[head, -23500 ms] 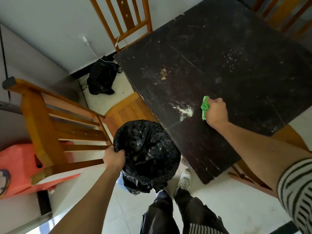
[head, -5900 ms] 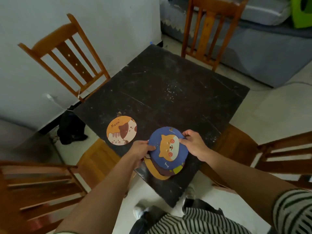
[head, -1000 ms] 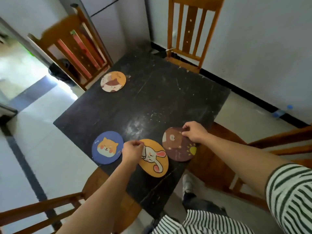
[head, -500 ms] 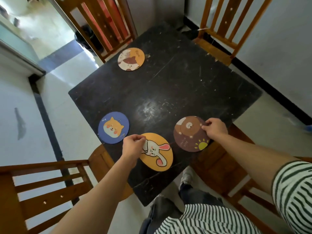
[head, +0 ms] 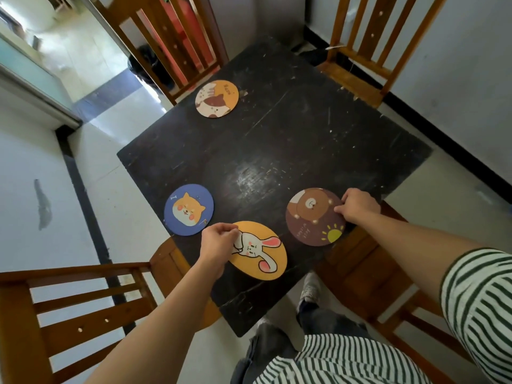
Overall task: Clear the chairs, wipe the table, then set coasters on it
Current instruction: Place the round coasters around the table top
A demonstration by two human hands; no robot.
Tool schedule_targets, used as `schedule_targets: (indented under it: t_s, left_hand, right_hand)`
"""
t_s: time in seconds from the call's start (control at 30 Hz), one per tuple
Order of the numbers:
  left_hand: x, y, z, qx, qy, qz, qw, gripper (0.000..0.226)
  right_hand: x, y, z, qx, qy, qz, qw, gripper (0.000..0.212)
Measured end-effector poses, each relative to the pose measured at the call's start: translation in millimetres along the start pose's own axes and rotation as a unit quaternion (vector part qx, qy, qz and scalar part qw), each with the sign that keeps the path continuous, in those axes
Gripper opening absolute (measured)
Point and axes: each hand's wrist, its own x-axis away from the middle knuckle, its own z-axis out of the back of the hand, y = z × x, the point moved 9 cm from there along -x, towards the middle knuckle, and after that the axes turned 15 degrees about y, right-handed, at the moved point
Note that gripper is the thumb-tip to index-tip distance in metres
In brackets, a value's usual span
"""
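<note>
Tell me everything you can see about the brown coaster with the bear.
The brown bear coaster is a thin round disc, dark brown, printed with a lighter brown bear face, a yellow sun and small lettering. It lies flat on the dark table near its right edge. The right hand has its grip on the coaster's right rim.

Both bare forearms reach forward over the near corner of the counter [head: 277,139]. The left hand [head: 219,241] is curled, fingertips pinched together — knuckles up. The right hand [head: 357,205], at the counter's right edge, presses down with bent fingers — striped sleeve behind.
</note>
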Motion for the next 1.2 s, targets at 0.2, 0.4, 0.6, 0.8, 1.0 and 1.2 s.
schedule_targets:
  t_s: [0.2,0.4,0.6,0.8,1.0,1.2]
  left_hand:
    - [16.0,30.6,-8.0,0.009,-0.037,-0.059,0.998,0.008]
    - [52.0,54.0,-29.5,-0.015,-0.112,-0.151,0.982,0.012]
    - [109.5,72.7,-59.5,-0.036,-0.168,-0.226,0.959,0.014]
    - [202.1,114.8,-93.5,-0.028,-0.212,-0.305,0.928,0.013]
    - [288.4,140.9,-133.6,0.020,-0.227,-0.321,0.919,0.018]
    - [382.1,165.8,-187.9,0.083,-0.190,-0.303,0.930,0.010]
  right_hand:
    - [21.6,14.3,26.4,-0.001,0.034,0.016,0.999,0.035]
    - [84.1,61.0,70.5,-0.051,0.105,-0.024,0.993,0.031]
    - [154.1,129.2,139.8,-0.097,0.187,-0.033,0.977,0.031]
    - [206.8,217.0,220.6,-0.104,0.281,-0.076,0.951,0.029]
    - [252.9,314.6,255.5,-0.106,0.370,-0.123,0.915,0.024]
    - [260.7,438.8,254.5,-0.098,0.331,-0.142,0.928,0.026]
